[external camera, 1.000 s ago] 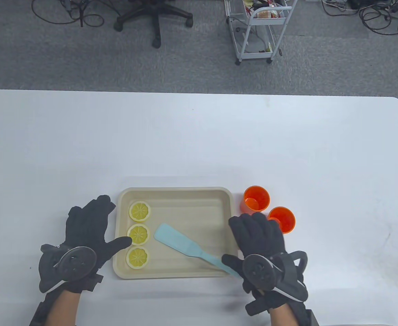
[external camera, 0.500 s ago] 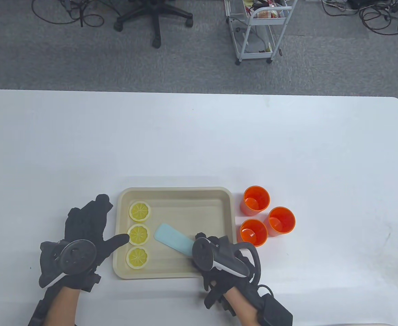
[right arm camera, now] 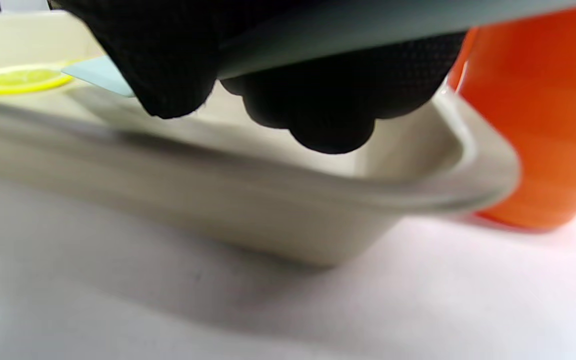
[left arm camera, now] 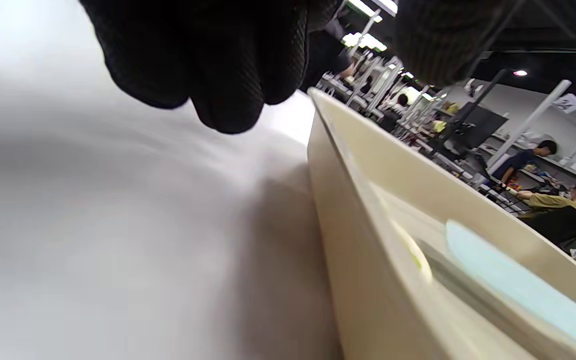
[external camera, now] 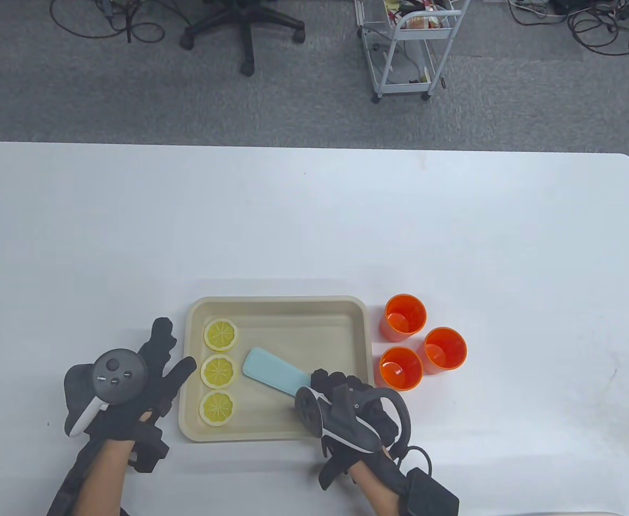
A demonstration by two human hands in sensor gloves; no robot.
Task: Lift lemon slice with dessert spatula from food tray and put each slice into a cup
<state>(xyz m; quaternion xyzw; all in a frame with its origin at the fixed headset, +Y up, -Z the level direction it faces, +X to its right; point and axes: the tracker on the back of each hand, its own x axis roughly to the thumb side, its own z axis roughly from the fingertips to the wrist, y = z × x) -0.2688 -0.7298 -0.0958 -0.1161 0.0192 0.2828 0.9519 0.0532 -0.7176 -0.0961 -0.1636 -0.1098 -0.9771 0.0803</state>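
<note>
left hand relaxed, holding nothing, beside tray | three lemon slices in tray's left column | right hand grips spatula (keep blade flat, slide under middle slice) | cups right

Your right hand, seen from above, is rolled thumb-side up w/ tracker facing left, fingers curled round the pale-blue handle of the dessert spatula; wrist view shows the handle crossing between thumb & fingers. Forearm enters from bottom edge, angled up-left. Your left hand sits apart on the left side, palm down-ish, fingers relaxed & stretched fwd, thumb splayed right; it holds nothing. Its tracker rides the back of the hand, buttons up. Left wrist view: fingertips hang just over the worktop, contact can't be told.
</note>
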